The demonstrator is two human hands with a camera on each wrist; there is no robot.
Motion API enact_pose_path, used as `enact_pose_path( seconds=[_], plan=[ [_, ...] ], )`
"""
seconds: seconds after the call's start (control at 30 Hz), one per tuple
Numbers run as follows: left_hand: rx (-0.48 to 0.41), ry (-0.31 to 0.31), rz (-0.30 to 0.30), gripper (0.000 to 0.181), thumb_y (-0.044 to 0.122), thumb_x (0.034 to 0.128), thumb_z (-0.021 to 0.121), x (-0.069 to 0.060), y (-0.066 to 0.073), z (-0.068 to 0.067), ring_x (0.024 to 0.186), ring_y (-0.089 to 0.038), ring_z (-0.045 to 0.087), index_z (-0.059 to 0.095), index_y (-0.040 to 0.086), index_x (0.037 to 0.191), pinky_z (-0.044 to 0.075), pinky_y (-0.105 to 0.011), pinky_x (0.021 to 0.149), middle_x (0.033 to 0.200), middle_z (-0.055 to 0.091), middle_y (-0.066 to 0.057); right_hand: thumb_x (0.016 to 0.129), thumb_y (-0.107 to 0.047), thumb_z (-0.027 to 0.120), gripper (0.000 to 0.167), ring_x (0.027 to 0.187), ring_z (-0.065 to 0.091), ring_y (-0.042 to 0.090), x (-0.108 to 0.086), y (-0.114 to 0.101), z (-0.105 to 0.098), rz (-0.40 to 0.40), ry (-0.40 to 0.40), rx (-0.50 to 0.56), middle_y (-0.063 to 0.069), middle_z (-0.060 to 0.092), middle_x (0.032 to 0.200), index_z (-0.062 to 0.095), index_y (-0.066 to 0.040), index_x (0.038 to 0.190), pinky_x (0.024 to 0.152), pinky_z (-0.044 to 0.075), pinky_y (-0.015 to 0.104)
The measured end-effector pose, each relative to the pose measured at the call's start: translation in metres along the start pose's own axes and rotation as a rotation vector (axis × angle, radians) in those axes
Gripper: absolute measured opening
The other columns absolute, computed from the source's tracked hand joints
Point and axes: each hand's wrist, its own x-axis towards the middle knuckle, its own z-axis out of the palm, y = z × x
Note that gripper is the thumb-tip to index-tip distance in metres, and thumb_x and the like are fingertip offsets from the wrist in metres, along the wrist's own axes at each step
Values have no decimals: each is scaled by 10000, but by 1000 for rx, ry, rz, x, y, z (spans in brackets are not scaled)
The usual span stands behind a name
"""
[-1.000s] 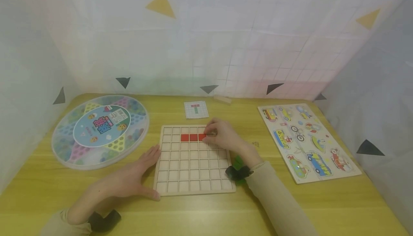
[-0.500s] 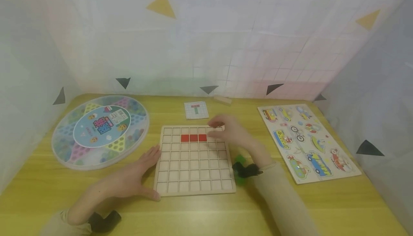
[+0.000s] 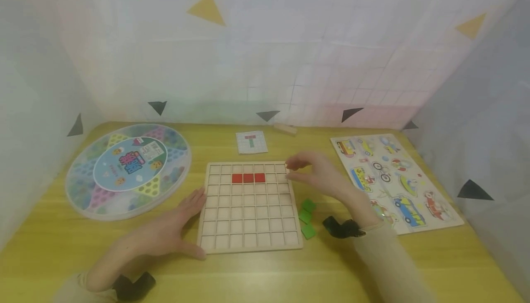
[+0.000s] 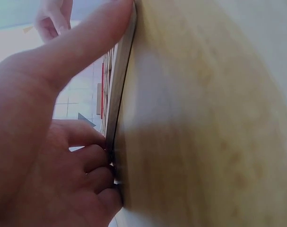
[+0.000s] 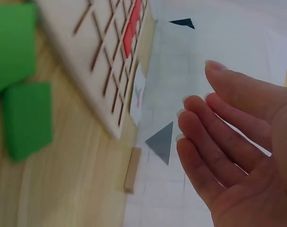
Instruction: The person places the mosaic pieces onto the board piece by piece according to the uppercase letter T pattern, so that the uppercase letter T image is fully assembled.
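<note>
Red tiles [image 3: 248, 178], three in a row, fill the middle cells of the second row from the far edge of my wooden grid board [image 3: 242, 213]. They match the red bar [image 3: 250, 136] on the small card [image 3: 260, 148] lying beyond the board, so I'd call that part done. What I judge to be left is the green stem [image 3: 251, 143] drawn below the bar: no cell holds green yet, and the green tiles [image 3: 305, 216], three that I can make out, lie close together on the surface [image 3: 256, 275], just beside the board's right edge. How many squares the stem has is too small for me to tell, but I'd guess I'm roughly halfway. My left hand [image 3: 167, 229] is spread along the board's left edge, fingers against its side and thumb at the near corner, steadying it, I think. My right hand [image 3: 323, 176] hovers by the far right corner, fingers loosely curved, thumb apart, nothing between them.
</note>
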Motion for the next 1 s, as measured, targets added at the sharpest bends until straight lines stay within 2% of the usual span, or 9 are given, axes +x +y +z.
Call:
enact_pose_path(
  seconds=[0.17,0.3,0.6,0.9,1.0],
  plan=[
    [4,3,1,1280,698,667,768,0,-1,1,1538,-378,30,166,59,1597,151,-581,1210,1686,-4,-103,867,-158,785,245,968,673,196,-12,9,-7,-49,36,-60,22,748,1044,737,-74,1092,906,554,470],
    [-5,7,17,1279,689,674,771,-1,-1,1,1531,-407,33,164,38,1593,145,-602,1203,1683,-1,-130,874,-183,781,249,971,676,174,-21,18,-10,-49,41,-84,1,747,1054,737,-93,1102,886,562,470],
    [-6,5,8,1272,679,677,776,-1,1,0,1531,-404,37,163,50,1596,149,-603,1204,1684,0,-125,878,-199,777,279,1004,680,197,-38,36,-12,42,29,-59,-5,742,1063,729,-88,1129,898,567,472],
    [16,0,-18,1277,686,664,784,2,-3,2,1545,-332,28,156,91,1603,147,-548,1222,1687,-14,-67,871,-200,784,274,999,684,202,-40,40,-14,52,24,-66,7,747,1059,731,-89,1117,895,564,484],
    [15,1,-11,1278,683,666,785,1,-3,2,1543,-352,32,159,79,1601,151,-566,1216,1686,-8,-83,865,-189,790,260,1000,681,190,-40,43,-12,58,6,-61,-6,745,1063,735,-99,1103,907,560,480]
  ],
)
